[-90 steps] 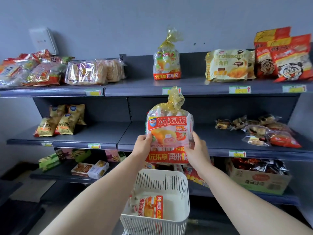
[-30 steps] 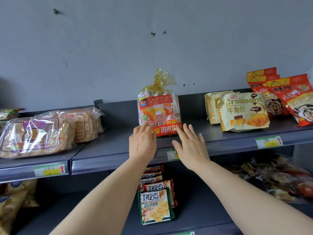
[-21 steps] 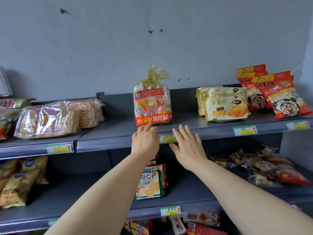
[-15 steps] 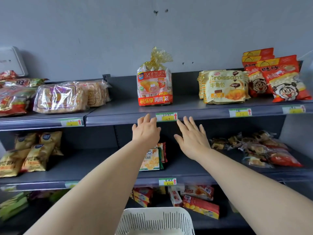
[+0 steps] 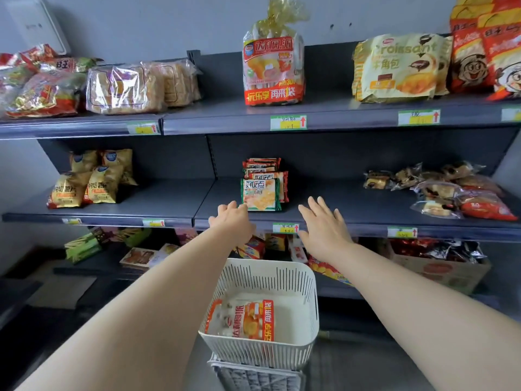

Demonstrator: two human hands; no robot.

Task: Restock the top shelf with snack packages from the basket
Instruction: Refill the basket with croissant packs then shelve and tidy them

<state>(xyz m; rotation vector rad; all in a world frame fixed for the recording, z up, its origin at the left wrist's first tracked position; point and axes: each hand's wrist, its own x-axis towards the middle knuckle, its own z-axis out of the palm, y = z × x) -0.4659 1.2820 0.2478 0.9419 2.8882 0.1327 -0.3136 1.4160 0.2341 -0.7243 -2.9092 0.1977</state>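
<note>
Left hand (image 5: 232, 221) and right hand (image 5: 324, 227) are held empty, fingers extended. Red-orange plastic snack package (image 5: 242, 320) is seen in white slotted basket (image 5: 262, 354), 6 o'clock.

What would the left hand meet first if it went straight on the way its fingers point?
Probably the green-edged cracker packet fronting the stack on the middle shelf; fingertips of the left hand look close to its lower left corner, though depth is unclear.
</note>
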